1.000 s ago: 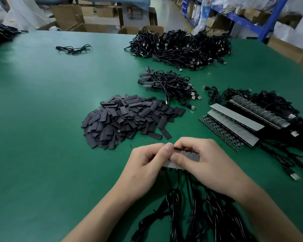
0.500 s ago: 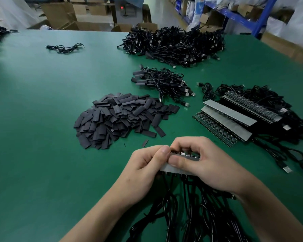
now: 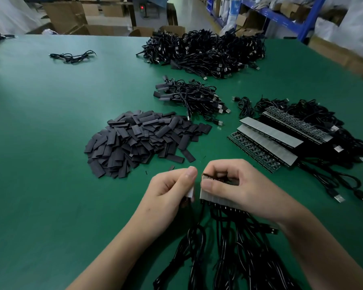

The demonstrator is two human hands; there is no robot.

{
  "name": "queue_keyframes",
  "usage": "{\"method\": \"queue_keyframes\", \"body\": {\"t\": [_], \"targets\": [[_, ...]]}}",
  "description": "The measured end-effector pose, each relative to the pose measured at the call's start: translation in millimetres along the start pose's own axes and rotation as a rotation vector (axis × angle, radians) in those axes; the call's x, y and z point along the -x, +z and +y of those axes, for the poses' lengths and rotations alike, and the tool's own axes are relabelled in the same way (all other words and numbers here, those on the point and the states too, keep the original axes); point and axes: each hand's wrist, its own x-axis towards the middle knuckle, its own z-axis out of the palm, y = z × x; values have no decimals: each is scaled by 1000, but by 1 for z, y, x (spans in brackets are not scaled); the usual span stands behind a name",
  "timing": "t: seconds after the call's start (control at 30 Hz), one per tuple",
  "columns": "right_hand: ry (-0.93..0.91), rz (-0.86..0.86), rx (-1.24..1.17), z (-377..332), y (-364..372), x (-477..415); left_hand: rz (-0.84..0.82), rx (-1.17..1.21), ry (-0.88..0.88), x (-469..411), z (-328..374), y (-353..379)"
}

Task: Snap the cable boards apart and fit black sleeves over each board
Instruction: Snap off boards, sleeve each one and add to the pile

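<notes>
Near front edge of bench (image 3: 50,164), freshly snapped: left hand (image 3: 168,189) pinching one freed board (image 3: 190,194), right hand (image 3: 239,185) gripping remaining strip (image 3: 216,199), joined a moment ago. Ready for black sleeves (image 3: 143,141) heaped beyond.

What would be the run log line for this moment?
step: snapping | left hand pinches single board | right hand grips board strip | gap: visible

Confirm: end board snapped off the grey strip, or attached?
Snapped off: a gap separates the small grey board piece in the left hand from the grey cable-board strip in the right hand.
</notes>
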Motion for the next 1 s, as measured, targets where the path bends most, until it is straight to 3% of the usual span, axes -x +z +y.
{"method": "queue_keyframes", "body": {"t": [0.2,0.43,0.53,0.63,0.77,0.9,1.0], "targets": [[113,195,301,14,-13,5,201,-36,-7,-3,-3,-13],[102,344,349,10,-12,4,217,362,-101,-7,-5,-22],[102,220,214,0,-7,5,169,370,-73,-7,-5,-21],[86,37,101,-12,8,2,121,222,14,-6,-2,-19],[87,52,-28,-19,24,-3,107,62,125,-5,1,-17],[90,60,-333,-33,18,2,319,-83,85,-7,2,-25],[84,170,-540,-47,-5,6,493,-310,66,-8,-6,-37]]}}
